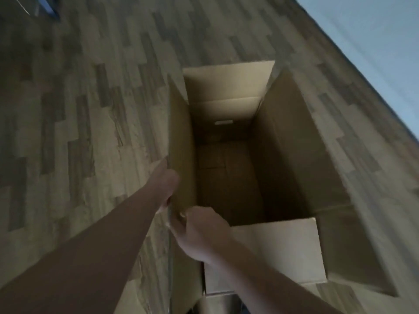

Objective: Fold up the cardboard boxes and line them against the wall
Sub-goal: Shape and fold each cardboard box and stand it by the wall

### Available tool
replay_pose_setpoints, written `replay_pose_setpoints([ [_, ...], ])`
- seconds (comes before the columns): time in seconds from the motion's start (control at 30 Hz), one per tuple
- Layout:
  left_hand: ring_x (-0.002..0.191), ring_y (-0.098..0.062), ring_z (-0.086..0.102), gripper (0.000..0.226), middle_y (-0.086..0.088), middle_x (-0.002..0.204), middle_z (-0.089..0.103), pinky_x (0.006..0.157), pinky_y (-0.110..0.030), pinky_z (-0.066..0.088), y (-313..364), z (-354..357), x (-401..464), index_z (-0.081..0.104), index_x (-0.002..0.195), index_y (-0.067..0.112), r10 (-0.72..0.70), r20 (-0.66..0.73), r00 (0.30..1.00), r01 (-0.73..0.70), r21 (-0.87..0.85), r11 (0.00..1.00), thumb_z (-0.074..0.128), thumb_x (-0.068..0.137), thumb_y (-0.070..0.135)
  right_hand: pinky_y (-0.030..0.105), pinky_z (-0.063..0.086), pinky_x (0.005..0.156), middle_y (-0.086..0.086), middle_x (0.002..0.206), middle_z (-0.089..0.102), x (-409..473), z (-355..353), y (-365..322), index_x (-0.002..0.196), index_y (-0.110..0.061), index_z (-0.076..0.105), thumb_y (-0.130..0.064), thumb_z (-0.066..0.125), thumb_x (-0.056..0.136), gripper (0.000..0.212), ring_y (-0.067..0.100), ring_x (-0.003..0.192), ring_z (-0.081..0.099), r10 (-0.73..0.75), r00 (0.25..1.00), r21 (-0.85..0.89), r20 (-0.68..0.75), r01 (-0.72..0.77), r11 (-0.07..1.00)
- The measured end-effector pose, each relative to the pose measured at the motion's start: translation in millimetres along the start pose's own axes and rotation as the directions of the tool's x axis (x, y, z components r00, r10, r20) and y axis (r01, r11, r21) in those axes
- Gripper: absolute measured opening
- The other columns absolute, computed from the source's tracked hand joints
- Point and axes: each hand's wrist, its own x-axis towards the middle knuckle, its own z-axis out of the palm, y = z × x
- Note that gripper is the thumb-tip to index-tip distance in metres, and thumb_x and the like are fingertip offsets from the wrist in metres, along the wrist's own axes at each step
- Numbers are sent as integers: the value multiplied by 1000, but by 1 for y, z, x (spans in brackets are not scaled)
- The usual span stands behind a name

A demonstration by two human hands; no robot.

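Note:
A tall brown cardboard box [292, 141] stands open on the wood-pattern floor, its top flaps upright and its inside dark and empty. A handle slot shows on the far inner wall. My left hand [166, 189] grips the near part of the left flap from outside, thumb over its edge. My right hand [199, 232] holds the same flap's near corner, beside the near short flap [276, 248]. The view is motion-blurred.
A pale blue-white wall [371, 37] runs diagonally along the upper right, close behind the box's right side. Wood-pattern floor [79, 98] spreads to the left and far side. A dark object's corner [48, 7] shows at the top left.

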Motion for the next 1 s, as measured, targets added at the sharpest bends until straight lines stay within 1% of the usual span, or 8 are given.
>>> replay_pose_setpoints([
  [0.1, 104, -35, 65, 58, -12, 116, 67, 83, -49, 59, -8, 15, 6, 51, 142, 28, 39, 64, 997, -42, 53, 998, 40, 95, -5, 34, 56, 72, 0, 95, 71, 35, -27, 43, 135, -21, 57, -59, 45, 98, 54, 18, 82, 69, 44, 992, -13, -121, -45, 999],
  [0.2, 111, -34, 63, 53, -11, 123, 67, 89, -52, 56, -16, 20, 19, 53, 140, 23, 50, 98, 994, -65, 154, 986, 53, 90, 6, 40, 55, 89, 3, 116, 70, 72, -73, 80, 139, -18, 56, -51, 50, 100, 51, 22, 106, 66, 54, 951, -74, -305, -80, 994],
  [0.33, 92, -26, 64, 42, -1, 98, 65, 66, -36, 52, -26, 24, 27, 56, 123, 29, 98, 101, 990, -113, 153, 982, 54, 94, -2, 43, 43, 105, 11, 150, 45, 111, -124, 112, 149, -15, 44, -43, 55, 100, 57, 32, 135, 46, 89, 875, -67, -476, -137, 988],
  [0.43, 103, -29, 59, 48, 2, 103, 60, 89, -49, 51, -36, 24, 39, 49, 131, 32, 121, 113, 986, -142, 202, 969, 53, 94, 1, 53, 37, 111, 13, 159, 28, 138, -150, 120, 153, -15, 35, -35, 59, 97, 65, 37, 142, 33, 113, 810, -72, -576, -188, 980],
  [0.5, 105, -26, 58, 57, 2, 110, 59, 93, -50, 51, -40, 20, 52, 45, 143, 32, 136, 102, 985, -156, 224, 962, 49, 95, 1, 56, 30, 116, 10, 166, 14, 157, -168, 126, 157, -14, 25, -31, 60, 96, 73, 36, 150, 19, 150, 792, -78, -591, -241, 967],
  [0.7, 110, -24, 58, 71, -2, 132, 57, 87, -42, 49, -48, 4, 72, 29, 157, 37, 167, 76, 983, -183, 344, 921, 52, 95, 10, 59, 25, 117, 5, 169, 0, 207, -214, 135, 161, -17, 10, -35, 56, 95, 82, 35, 153, 2, 183, 811, -168, -555, -325, 931],
  [0.93, 94, -17, 64, 63, -3, 123, 62, 72, -36, 53, -55, 8, 88, 32, 154, 36, 240, 56, 969, -243, 397, 885, 52, 98, 14, 59, 32, 110, 6, 158, 18, 217, -204, 151, 158, -22, 17, -30, 63, 90, 82, 39, 143, 25, 145, 819, -299, -555, -359, 884],
  [1.0, 94, -17, 64, 61, 0, 118, 64, 73, -36, 52, -56, 10, 91, 34, 152, 37, 235, 63, 970, -241, 390, 889, 52, 98, 15, 60, 27, 111, 9, 158, 21, 213, -198, 151, 157, -26, 17, -28, 62, 92, 79, 46, 144, 21, 154, 811, -332, -565, -394, 857],
])
